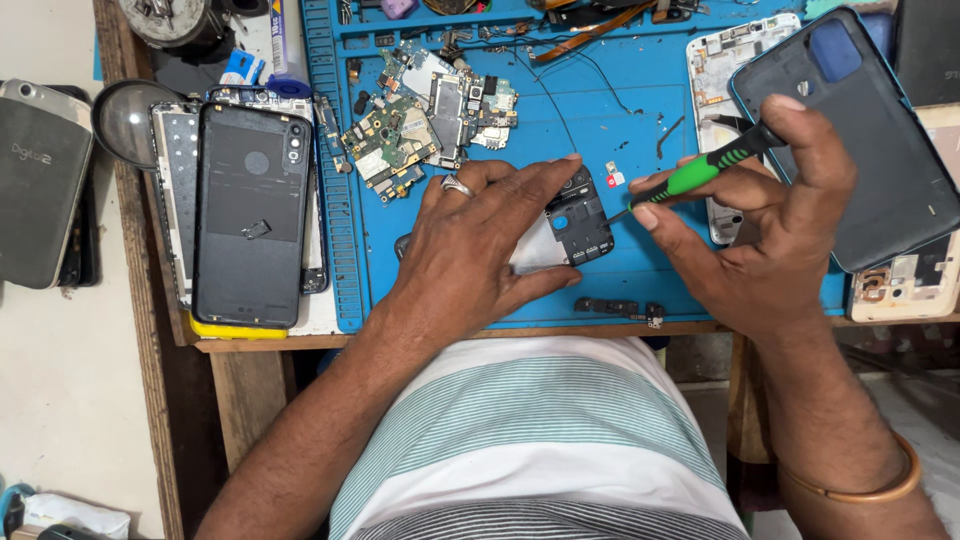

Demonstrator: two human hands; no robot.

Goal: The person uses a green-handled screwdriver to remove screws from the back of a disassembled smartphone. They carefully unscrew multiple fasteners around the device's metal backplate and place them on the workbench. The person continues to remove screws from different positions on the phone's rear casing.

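Observation:
An opened phone (572,228) with its back off lies on the blue work mat (590,110). My left hand (475,240), with a ring on one finger, lies flat over it and holds it down. My right hand (760,215) grips a green-and-black screwdriver (700,172). Its thin tip points left and touches the phone's upper right part. Most of the phone's lower body is hidden under my left palm.
Several loose circuit boards (425,115) lie at the mat's back. A stack of phone backs and frames (248,215) sits on the left, a dark rear cover (865,140) on the right over a white frame. A small black part (620,308) lies near the front edge. A magnifier (125,120) rests far left.

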